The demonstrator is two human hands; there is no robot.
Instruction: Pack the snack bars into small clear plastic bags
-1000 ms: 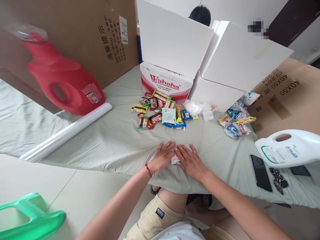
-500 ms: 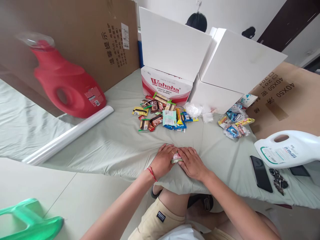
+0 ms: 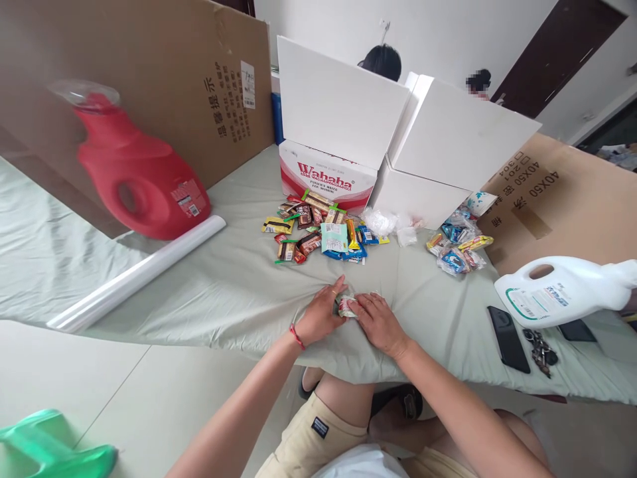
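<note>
Packet: on the worktop, near its front edge, between the two hands; partly hidden, the visible part pale with red and green.
Left hand: at the packet's left end, forefinger and thumb apart; whether they pinch it, I cannot tell.
Right hand: laid over the packet's right part, fingers close together and pointing left; the thumb's hold cannot be made out.
Bracelet: red, around the left wrist.
Snack pile: beyond the hands, in front of the Wahaha box.
Clear plastic: crumpled, just right of that pile, before the white box.
Bagged snacks: farther right, near the brown carton.
White bottle: on its side, near the phone and keys.
White roll: at the left, in front of the red bottle.
</note>
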